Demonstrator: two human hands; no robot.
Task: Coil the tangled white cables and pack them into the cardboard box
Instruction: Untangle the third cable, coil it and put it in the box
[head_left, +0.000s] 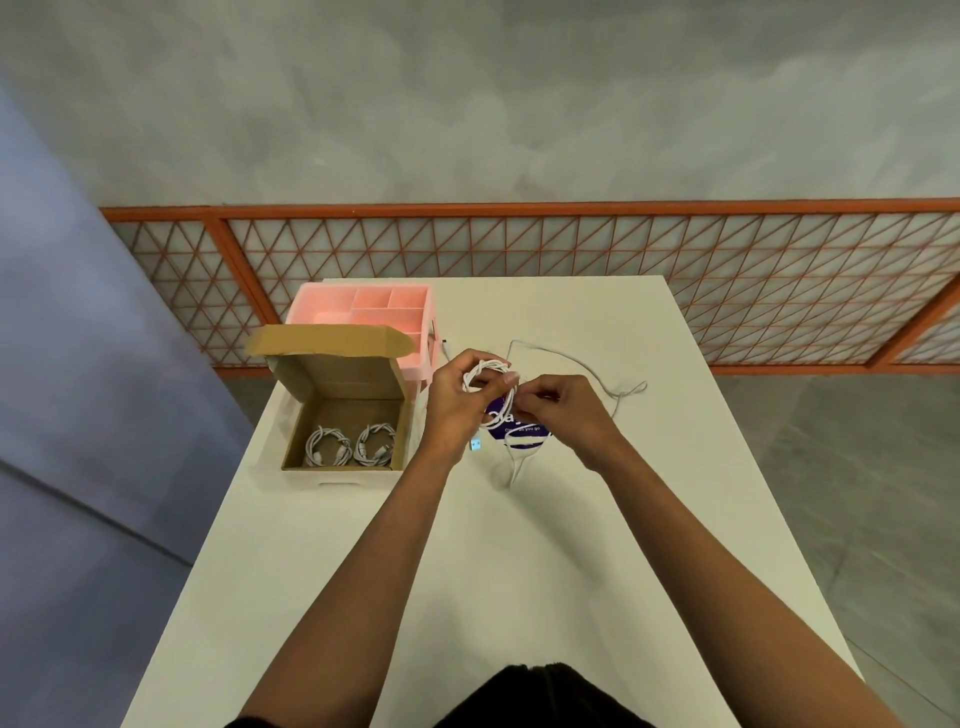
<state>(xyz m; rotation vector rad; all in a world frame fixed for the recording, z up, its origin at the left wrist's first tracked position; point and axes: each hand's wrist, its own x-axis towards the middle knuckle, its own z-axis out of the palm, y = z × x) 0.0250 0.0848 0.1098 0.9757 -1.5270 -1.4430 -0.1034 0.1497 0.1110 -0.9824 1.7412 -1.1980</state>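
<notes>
An open cardboard box (291, 415) stands on the left of the white table (467, 571), its lid tipped back. Two coiled white cables (324, 447) (373, 445) lie side by side on its floor. Above the table's middle my left hand (451, 402) grips a partly wound coil of white cable (485, 375). My right hand (563, 410) pinches the same cable just right of the coil. Loose cable (571, 361) trails back and to the right across the table, and another strand (511, 462) hangs toward me. A connector (475, 444) dangles below my left hand.
A pink compartment organiser (363, 312) stands behind the box at the table's far left. A purple round sticker (511, 423) lies on the table under my hands. Beyond the far edge runs an orange mesh fence (571, 244).
</notes>
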